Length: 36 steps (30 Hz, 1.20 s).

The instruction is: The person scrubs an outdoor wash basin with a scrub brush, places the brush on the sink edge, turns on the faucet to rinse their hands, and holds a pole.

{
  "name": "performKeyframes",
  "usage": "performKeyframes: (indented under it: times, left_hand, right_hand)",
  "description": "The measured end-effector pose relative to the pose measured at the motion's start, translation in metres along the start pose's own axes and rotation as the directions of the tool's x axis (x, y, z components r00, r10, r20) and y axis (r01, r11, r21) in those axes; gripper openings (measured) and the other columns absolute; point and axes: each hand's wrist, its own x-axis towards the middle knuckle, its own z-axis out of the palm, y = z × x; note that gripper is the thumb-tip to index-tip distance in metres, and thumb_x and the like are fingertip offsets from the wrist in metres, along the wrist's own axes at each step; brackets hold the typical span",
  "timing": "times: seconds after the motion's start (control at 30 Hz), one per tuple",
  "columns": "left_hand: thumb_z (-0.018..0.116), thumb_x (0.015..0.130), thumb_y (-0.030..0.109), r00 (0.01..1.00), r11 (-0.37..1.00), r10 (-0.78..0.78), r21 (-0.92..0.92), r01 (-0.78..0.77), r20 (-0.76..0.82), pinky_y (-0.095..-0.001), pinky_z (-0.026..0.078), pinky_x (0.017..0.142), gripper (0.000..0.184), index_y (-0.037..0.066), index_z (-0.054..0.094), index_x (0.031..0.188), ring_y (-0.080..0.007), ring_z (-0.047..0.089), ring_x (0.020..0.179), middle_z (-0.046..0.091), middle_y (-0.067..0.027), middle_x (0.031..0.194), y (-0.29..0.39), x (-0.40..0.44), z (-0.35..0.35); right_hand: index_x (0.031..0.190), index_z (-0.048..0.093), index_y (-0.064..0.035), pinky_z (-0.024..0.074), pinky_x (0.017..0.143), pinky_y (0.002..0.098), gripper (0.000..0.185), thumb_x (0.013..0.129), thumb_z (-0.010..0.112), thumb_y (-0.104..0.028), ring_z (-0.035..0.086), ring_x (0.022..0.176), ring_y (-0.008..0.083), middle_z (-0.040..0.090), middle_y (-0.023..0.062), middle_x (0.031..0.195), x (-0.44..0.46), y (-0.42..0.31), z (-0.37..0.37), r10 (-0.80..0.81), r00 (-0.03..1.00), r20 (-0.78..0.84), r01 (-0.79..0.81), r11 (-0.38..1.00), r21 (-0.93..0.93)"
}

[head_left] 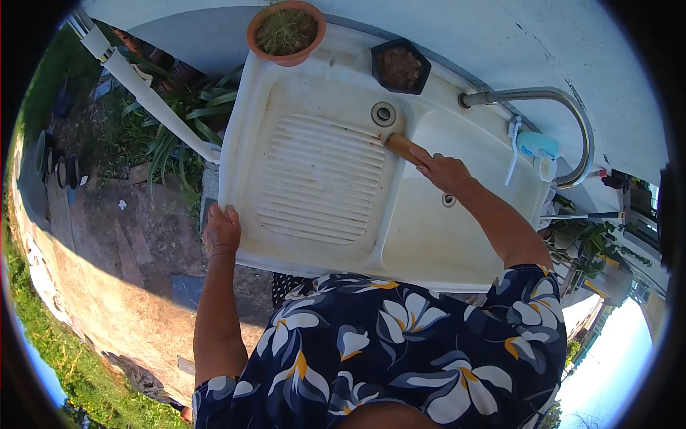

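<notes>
A worn white sink (307, 257) with a ribbed drainboard (321, 179) lies before me. My right hand (444, 174) is closed around a tan, wooden-looking tool (404, 149), held at the ridge between the drainboard and the basin. Its far end rests by the drainboard's upper right corner, just below a round drain (384, 114); I cannot make out the underside. At the sink's left edge, my left hand (222, 227) is closed on the rim. Partly under my right wrist shows the basin's drain (449, 200).
A terracotta pot (286, 32) with grass and a dark hexagonal pot (401, 66) of soil stand along the back edge. A curved metal faucet (582, 121) arches over the right side, near a white brush (513, 150) and a blue-and-white container (537, 145). A white pipe (153, 100) runs at left.
</notes>
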Motion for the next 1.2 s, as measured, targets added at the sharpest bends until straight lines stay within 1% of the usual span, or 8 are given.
performKeyframes:
  times: [0.1, 0.23, 0.37, 0.57, 0.67, 0.9, 1.03, 1.2]
  left_hand:
    - [0.044, 0.089, 0.038, 0.999, 0.999, 0.033, -0.042, -0.032, 0.006, -0.0519, 0.047, 0.067, 0.032, 0.008, 0.042, 0.101, -0.042, 0.059, 0.083, 0.057, -0.0182, 0.104, -0.002, 0.002, -0.001]
    - [0.039, 0.092, 0.04, 0.995, 0.994, 0.096, -0.06, -0.093, 0.042, -0.0526, 0.046, 0.067, 0.033, 0.007, 0.04, 0.099, -0.044, 0.059, 0.079, 0.06, -0.0221, 0.093, -0.018, 0.007, 0.008]
    - [0.036, 0.093, 0.042, 0.977, 0.978, 0.201, -0.08, -0.195, 0.071, -0.0527, 0.046, 0.067, 0.036, 0.006, 0.038, 0.099, -0.0452, 0.058, 0.077, 0.061, -0.0246, 0.081, -0.028, 0.019, 0.014]
    - [0.036, 0.093, 0.042, 0.982, 0.983, 0.167, -0.096, -0.158, 0.093, -0.0538, 0.045, 0.069, 0.035, 0.008, 0.04, 0.1, -0.0454, 0.058, 0.08, 0.062, -0.0228, 0.087, -0.025, 0.017, 0.012]
    - [0.036, 0.093, 0.042, 0.986, 0.986, 0.145, -0.092, -0.137, 0.086, -0.054, 0.045, 0.071, 0.035, 0.008, 0.041, 0.1, -0.045, 0.058, 0.081, 0.063, -0.0214, 0.09, -0.021, 0.014, 0.009]
    - [0.038, 0.093, 0.041, 0.979, 0.986, 0.136, -0.121, -0.118, 0.152, -0.0523, 0.046, 0.071, 0.036, 0.008, 0.042, 0.108, -0.0444, 0.058, 0.083, 0.062, -0.0217, 0.095, -0.022, 0.016, 0.01]
    - [0.039, 0.093, 0.039, 0.982, 0.988, 0.133, -0.1, -0.12, 0.135, -0.0524, 0.046, 0.071, 0.033, 0.007, 0.042, 0.103, -0.0444, 0.058, 0.082, 0.062, -0.0214, 0.095, -0.022, 0.013, 0.005]
    - [0.039, 0.093, 0.038, 0.976, 0.986, 0.132, -0.123, -0.112, 0.172, -0.0519, 0.046, 0.069, 0.032, 0.007, 0.041, 0.101, -0.0442, 0.059, 0.081, 0.062, -0.0212, 0.095, -0.014, 0.015, 0.002]
  right_hand:
    - [0.14, 0.018, -0.0311, 0.0502, 0.061, 0.0436, 0.052, 0.094, 0.041, -0.038, 0.062, 0.066, 0.0328, 0.059, 0.0165, 0.077, 0.003, -0.01, 0.022, 0.005, 0.999, -0.039, -0.002, 0.998, 0.066]
    - [0.14, 0.02, -0.0286, 0.0486, 0.071, 0.0464, 0.05, 0.094, 0.037, -0.039, 0.062, 0.075, 0.0356, 0.062, 0.0188, 0.084, 0.053, -0.077, 0.024, 0.086, 0.978, -0.19, 0.0, 0.911, 0.412]
    - [0.14, 0.02, -0.028, 0.0488, 0.071, 0.0462, 0.05, 0.094, 0.037, -0.039, 0.062, 0.075, 0.0358, 0.061, 0.0193, 0.082, 0.077, -0.104, 0.012, -0.001, 0.951, -0.31, 0.138, 0.898, 0.418]
    - [0.141, 0.016, -0.0293, 0.0485, 0.073, 0.0468, 0.051, 0.095, 0.037, -0.036, 0.061, 0.079, 0.0401, 0.062, 0.0211, 0.091, 0.049, -0.084, 0.01, 0.336, 0.927, -0.167, -0.235, 0.866, 0.441]
    - [0.143, 0.013, -0.0267, 0.0467, 0.08, 0.0477, 0.052, 0.095, 0.029, -0.04, 0.06, 0.089, 0.0401, 0.061, 0.0218, 0.102, 0.062, -0.123, 0.033, 0.648, 0.758, -0.068, -0.371, 0.516, 0.772]
    - [0.144, 0.007, -0.0229, 0.0456, 0.082, 0.0478, 0.057, 0.094, 0.03, -0.039, 0.059, 0.093, 0.0408, 0.06, 0.0251, 0.102, 0.093, -0.141, 0.013, 0.774, 0.632, 0.038, -0.372, 0.26, 0.891]
    - [0.143, 0.006, -0.0143, 0.0464, 0.077, 0.0471, 0.059, 0.094, 0.033, -0.032, 0.06, 0.087, 0.0408, 0.061, 0.0259, 0.094, 0.112, -0.188, -0.024, 0.741, 0.671, 0.012, -0.354, 0.306, 0.884]
    - [0.143, 0.01, -0.0157, 0.048, 0.073, 0.0482, 0.057, 0.094, 0.033, -0.033, 0.061, 0.08, 0.0401, 0.061, 0.0243, 0.087, 0.092, -0.259, -0.025, 0.32, 0.945, -0.063, -0.161, 0.624, 0.765]
